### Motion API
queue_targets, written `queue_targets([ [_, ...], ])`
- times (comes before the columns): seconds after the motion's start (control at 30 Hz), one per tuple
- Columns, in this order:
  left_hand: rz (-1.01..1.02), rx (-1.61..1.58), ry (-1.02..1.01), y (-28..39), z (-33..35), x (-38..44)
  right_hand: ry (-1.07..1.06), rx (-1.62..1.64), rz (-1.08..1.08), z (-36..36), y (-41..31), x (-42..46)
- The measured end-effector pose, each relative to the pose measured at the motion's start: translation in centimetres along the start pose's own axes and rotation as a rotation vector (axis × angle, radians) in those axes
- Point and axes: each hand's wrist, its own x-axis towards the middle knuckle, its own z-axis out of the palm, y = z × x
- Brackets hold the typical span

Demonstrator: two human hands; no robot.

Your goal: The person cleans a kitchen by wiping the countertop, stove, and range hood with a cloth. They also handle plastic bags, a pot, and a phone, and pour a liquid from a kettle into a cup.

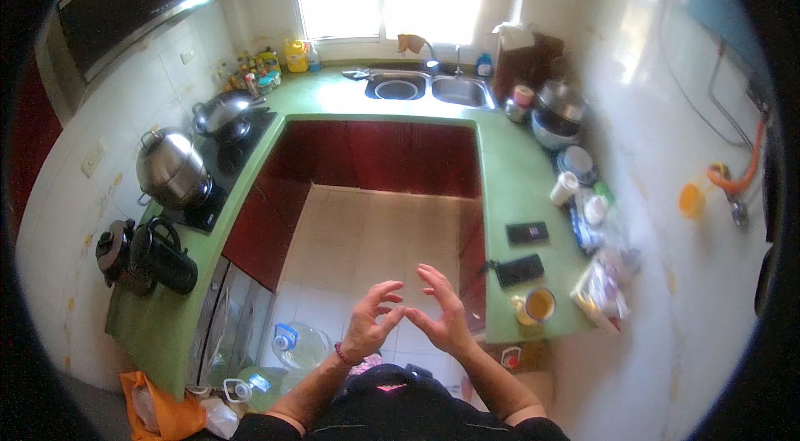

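Both hands are held up in front of my body, above the tiled floor (350, 222). My left hand (370, 320) has its fingers curved and spread, with a beaded bracelet (342, 353) at the wrist. Facing it, my right hand (442, 313) has thumb and fingers apart. The two thumb tips meet or nearly meet; neither hand holds anything. Nearest on the right, a yellow mug (535, 307) stands on the green countertop (509, 172). Beyond it lie a dark phone-like device with a strap (520, 270) and another dark phone (527, 233).
A stainless steamer pot (170, 166) and a lidded wok (222, 113) sit on the black cooktop (206, 200). A black kettle (169, 260) stands left. Large water jugs (301, 344) rest on the floor. The double sink (431, 90) lies beneath the window; a rice cooker (555, 128) stands right.
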Motion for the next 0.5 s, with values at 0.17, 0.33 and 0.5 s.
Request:
queue_targets([
  [0.17,0.056,-0.021,-0.069,-1.4,-3.6,10.8,0.045,-0.072,-0.042,1.3,4.2,9.6],
  [0.33,0.096,-0.008,-0.129,-4.3,-9.8,22.1,0.107,-0.174,-0.031,3.5,8.4,21.0],
  [0.5,-0.006,-0.003,-0.092,-5.2,-16.8,32.3,0.095,-0.173,-0.07,6.5,11.4,33.6],
])
